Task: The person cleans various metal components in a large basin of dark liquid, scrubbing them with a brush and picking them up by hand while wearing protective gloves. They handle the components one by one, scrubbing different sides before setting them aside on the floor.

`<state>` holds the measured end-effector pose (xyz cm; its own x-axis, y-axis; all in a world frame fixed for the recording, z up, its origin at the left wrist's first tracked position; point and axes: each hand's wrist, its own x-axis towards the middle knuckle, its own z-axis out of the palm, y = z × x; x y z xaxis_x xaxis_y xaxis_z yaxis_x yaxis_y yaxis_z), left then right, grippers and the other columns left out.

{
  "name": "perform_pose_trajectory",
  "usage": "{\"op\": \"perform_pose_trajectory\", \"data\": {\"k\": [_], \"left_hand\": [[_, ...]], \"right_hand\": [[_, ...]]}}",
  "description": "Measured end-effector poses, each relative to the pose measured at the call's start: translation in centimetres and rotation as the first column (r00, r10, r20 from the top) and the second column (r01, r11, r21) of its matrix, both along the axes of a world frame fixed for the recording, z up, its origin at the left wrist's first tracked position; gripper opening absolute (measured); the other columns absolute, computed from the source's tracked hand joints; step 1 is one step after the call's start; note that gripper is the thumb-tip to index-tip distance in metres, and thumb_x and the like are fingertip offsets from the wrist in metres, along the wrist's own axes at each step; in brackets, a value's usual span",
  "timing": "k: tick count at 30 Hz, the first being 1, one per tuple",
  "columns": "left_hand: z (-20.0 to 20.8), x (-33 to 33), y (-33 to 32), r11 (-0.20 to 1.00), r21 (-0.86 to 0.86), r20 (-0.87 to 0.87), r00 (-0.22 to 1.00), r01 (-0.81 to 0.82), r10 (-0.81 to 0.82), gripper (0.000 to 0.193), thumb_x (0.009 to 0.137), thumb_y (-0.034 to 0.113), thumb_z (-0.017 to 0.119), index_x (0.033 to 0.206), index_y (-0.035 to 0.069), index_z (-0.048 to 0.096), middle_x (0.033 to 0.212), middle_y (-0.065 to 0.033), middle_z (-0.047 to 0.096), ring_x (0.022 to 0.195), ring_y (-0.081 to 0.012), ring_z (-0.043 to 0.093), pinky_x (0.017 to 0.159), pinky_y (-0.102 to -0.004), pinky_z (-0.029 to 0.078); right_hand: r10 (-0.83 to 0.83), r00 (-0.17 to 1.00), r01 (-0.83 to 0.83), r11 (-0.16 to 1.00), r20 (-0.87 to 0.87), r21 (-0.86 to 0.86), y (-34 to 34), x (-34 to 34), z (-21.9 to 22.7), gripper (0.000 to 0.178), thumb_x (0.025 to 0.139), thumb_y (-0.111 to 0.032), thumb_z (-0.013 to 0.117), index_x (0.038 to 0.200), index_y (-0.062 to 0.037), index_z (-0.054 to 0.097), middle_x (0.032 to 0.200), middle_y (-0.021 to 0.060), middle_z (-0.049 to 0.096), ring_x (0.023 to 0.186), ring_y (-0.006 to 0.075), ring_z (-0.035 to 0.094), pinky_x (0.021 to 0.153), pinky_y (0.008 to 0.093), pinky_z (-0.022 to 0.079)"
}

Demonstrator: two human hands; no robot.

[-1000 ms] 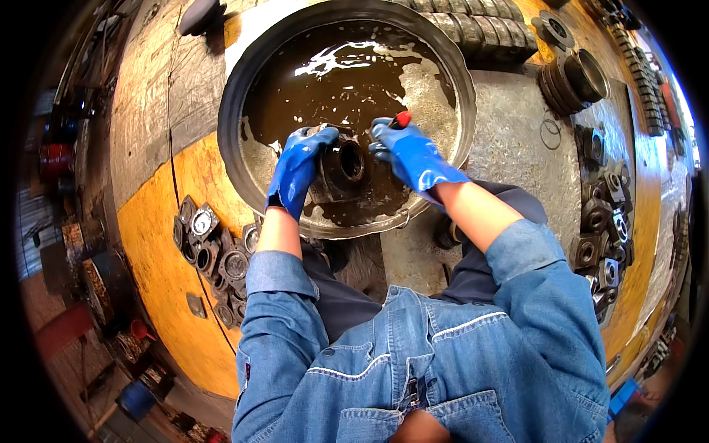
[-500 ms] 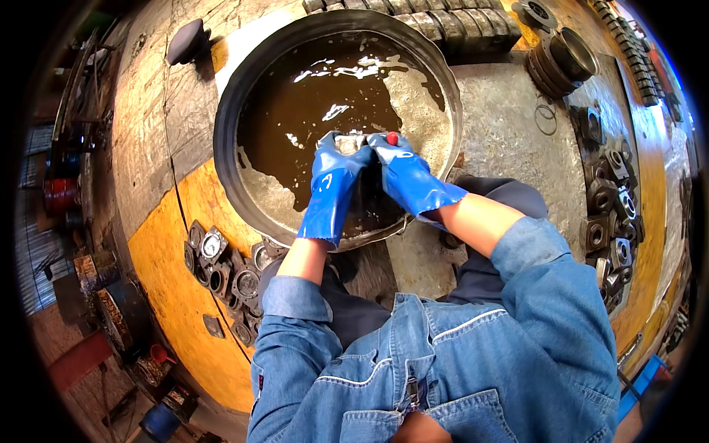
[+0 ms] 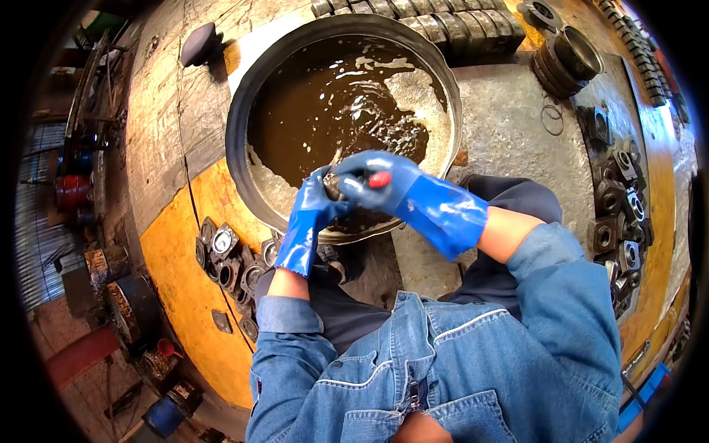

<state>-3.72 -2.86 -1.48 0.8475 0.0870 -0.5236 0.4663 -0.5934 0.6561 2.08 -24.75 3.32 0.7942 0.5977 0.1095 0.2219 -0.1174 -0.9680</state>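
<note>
A wide round metal basin (image 3: 238,140) holds dark brown liquid with pale foam along its edges. Above its near side, my left hand (image 3: 313,198), in a blue rubber glove, is closed around a small part (image 3: 331,184), mostly hidden by the fingers; it looks metallic. My right hand (image 3: 378,181), gloved the same way, grips a tool with a red handle end (image 3: 379,179) poking out of the fist. That tool's working end is hidden, so its kind cannot be told. Both hands meet at the part.
Greasy flanged metal parts (image 3: 235,269) lie in a cluster left of the basin, and more metal parts (image 3: 610,196) lie at the right. Rows of blocky metal pieces (image 3: 473,33) stand behind. Stacked rings (image 3: 565,63) sit far right; a dark rounded object (image 3: 200,44) far left.
Both hands have come nearer to me and slightly left. My right hand has turned and now lies over the part. The liquid beyond the hands is freshly rippled.
</note>
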Motion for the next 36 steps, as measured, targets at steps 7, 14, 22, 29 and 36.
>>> {"op": "perform_pose_trajectory", "data": {"k": [7,14,22,29,36], "left_hand": [[-0.5,-1.8,2.0,0.935,0.301,-0.112,0.981,0.185,-0.158,0.108,0.053,0.024,0.103,0.146,0.001,0.053,0.130,-0.0182,0.070,0.120,-0.0330,0.068,0.106,-0.0398,0.054],[-1.6,-1.7,3.2,0.951,0.228,-0.073,0.978,0.208,-0.197,0.103,0.062,0.030,0.095,0.151,0.003,0.050,0.130,-0.0222,0.069,0.123,-0.0339,0.066,0.108,-0.0400,0.052],[1.7,4.0,-3.7,0.898,0.400,-0.231,0.968,0.183,-0.095,0.081,0.074,0.036,0.086,0.142,0.003,0.057,0.128,-0.0247,0.071,0.121,-0.0381,0.068,0.105,-0.0423,0.054],[0.4,4.1,-4.2,0.901,0.432,-0.163,0.986,0.039,0.035,0.068,0.074,0.031,0.087,0.131,0.003,0.064,0.126,-0.0231,0.072,0.120,-0.0384,0.069,0.103,-0.0439,0.055],[1.0,3.8,-2.4,0.980,-0.094,-0.034,0.984,-0.177,0.175,0.070,0.066,0.012,0.092,0.129,0.000,0.065,0.110,-0.0162,0.078,0.098,-0.0247,0.074,0.091,-0.0365,0.059]], "right_hand": [[-0.145,0.986,0.153,0.984,-0.077,0.097,0.3,3.2,-7.1,0.010,0.096,-0.009,0.062,0.091,-0.0030,0.069,0.080,0.0092,0.069,0.073,0.0212,0.066,0.071,0.0351,0.055],[-0.326,0.721,0.241,0.945,-0.612,-0.220,-0.8,6.2,-10.0,0.034,0.099,-0.037,0.066,0.105,-0.0045,0.065,0.088,0.0036,0.064,0.079,0.0160,0.057,0.079,0.0367,0.051],[-0.200,0.741,0.003,0.956,-0.641,-0.294,1.0,4.8,-7.8,0.044,0.103,-0.042,0.063,0.123,-0.0041,0.071,0.114,0.0065,0.074,0.102,0.0159,0.064,0.095,0.0326,0.049],[-0.345,0.592,0.279,0.936,-0.728,-0.216,2.9,3.8,-5.8,0.037,0.100,-0.037,0.071,0.119,-0.0053,0.072,0.109,0.0063,0.073,0.103,0.0143,0.063,0.094,0.0318,0.050],[-0.271,0.634,0.365,0.931,-0.724,-0.029,3.9,5.3,-3.1,0.019,0.098,-0.021,0.066,0.099,-0.0020,0.070,0.089,0.0046,0.069,0.080,0.0146,0.061,0.076,0.0349,0.053]]}}
